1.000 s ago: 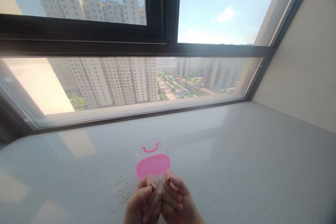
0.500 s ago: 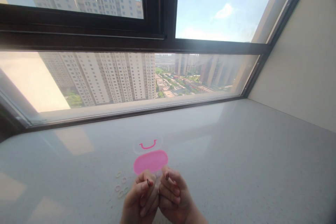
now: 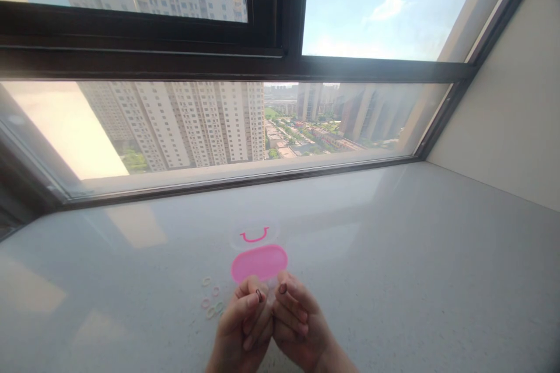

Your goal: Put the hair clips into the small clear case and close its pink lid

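Observation:
My left hand (image 3: 245,322) is closed, with a small dark hair tie (image 3: 259,295) pinched between thumb and forefinger. Close against it, my right hand (image 3: 301,320) pinches another small dark hair tie (image 3: 283,288) in the same way; its other fingers are curled. The two hands touch along their curled fingers. Just beyond the fingertips lies a shallow oval pink box (image 3: 259,262), its near edge partly covered by the hands. Several pale hair ties (image 3: 210,312) in pink, green and cream lie loose on the white surface left of my left hand.
A clear lid with a pink handle (image 3: 254,239) lies behind the pink box. The white speckled sill (image 3: 394,256) runs back to a dark-framed window (image 3: 219,67). A plain wall (image 3: 511,111) stands at the right. Tall buildings show outside.
The whole view has shifted, so everything appears slightly further right and higher. The two pinched hair ties are a little closer together. Both hands keep their pinch.

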### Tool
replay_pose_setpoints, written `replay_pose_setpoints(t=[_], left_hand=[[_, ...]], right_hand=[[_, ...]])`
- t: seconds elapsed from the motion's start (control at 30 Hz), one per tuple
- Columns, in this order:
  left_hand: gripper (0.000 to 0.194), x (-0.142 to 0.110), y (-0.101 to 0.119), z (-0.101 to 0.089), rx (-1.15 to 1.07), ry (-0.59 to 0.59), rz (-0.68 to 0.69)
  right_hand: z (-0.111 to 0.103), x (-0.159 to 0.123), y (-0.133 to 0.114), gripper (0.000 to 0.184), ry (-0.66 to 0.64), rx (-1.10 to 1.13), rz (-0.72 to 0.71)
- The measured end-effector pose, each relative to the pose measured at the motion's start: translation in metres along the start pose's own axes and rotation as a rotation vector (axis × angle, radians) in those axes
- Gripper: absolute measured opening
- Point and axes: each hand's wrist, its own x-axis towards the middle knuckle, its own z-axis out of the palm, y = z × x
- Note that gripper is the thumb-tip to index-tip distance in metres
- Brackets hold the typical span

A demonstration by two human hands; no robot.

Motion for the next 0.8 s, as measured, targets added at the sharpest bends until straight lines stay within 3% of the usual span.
replay_pose_setpoints(t=[0.8], left_hand=[[0.006, -0.0013, -0.0019, -0.0019, -0.007, -0.007, 0.008]], right_hand=[[0.0023, -0.0010, -0.0012, 0.014, 0.020, -0.014, 0.025]])
